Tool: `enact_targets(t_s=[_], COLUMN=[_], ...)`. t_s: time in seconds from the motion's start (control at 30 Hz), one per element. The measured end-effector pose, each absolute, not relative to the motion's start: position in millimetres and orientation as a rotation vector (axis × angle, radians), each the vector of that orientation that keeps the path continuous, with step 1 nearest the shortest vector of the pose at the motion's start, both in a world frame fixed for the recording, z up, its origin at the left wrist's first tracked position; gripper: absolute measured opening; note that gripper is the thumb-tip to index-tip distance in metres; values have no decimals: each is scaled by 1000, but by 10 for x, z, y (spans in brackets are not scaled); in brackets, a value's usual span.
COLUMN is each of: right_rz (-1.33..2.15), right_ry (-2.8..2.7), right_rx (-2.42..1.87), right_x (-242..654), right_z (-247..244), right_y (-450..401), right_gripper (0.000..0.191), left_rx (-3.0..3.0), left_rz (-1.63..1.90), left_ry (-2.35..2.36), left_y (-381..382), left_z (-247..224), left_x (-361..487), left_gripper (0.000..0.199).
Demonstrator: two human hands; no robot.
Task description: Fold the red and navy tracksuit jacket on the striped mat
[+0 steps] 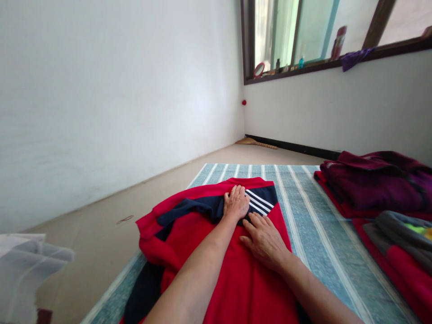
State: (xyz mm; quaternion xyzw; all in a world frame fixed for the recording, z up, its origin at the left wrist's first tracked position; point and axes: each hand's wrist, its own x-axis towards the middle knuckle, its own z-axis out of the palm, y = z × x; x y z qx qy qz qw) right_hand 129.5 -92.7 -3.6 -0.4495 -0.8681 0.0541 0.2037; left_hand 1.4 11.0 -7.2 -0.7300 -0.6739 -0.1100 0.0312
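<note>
Left grip [236, 202] open, palm down and fingers together, a person's bare hand rests near the centre of the frame on the navy shoulder panel [216, 204] of a red fabric jacket with white stripes. Right grip [265, 238], likewise open, lies with fingers slightly spread just below and to the right, touching the edge of that panel and the red cloth. Neither is closed on anything.

The red fabric jacket [238, 270] fills the lower centre of the frame, spread on a blue cloth with pale stripes [324, 243] (whether a bed or something else lies beneath cannot be told). At centre left, its red sleeve cuff [146, 225] overlaps the blue cloth's edge as seen from above, with the tan floor [97, 243] beyond.

Trouble, if it comes, would likely start there: a push toward the left could send the loose sleeve over the edge. Pressing the bunched navy fabric without first drawing it straight could set creases, and palms sliding in different directions could twist the shoulder.

At right, a dark maroon folded garment [364, 189] and a grey-and-red folded garment [388, 222] sit well apart from the grips; a wide sweep that way could disturb their layers.
</note>
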Motion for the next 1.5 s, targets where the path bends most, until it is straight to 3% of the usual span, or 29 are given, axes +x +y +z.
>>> enact_targets(t_s=[1.5], right_rz=[135], right_ry=[-2484], right_rx=[-1269], right_x=[1292], right_z=[-32], right_y=[-951], right_gripper=[41], left_rx=[-2276], left_rz=[-331], left_ry=[-2100], left_y=[138], left_z=[-35], left_x=[12], left_gripper=[47])
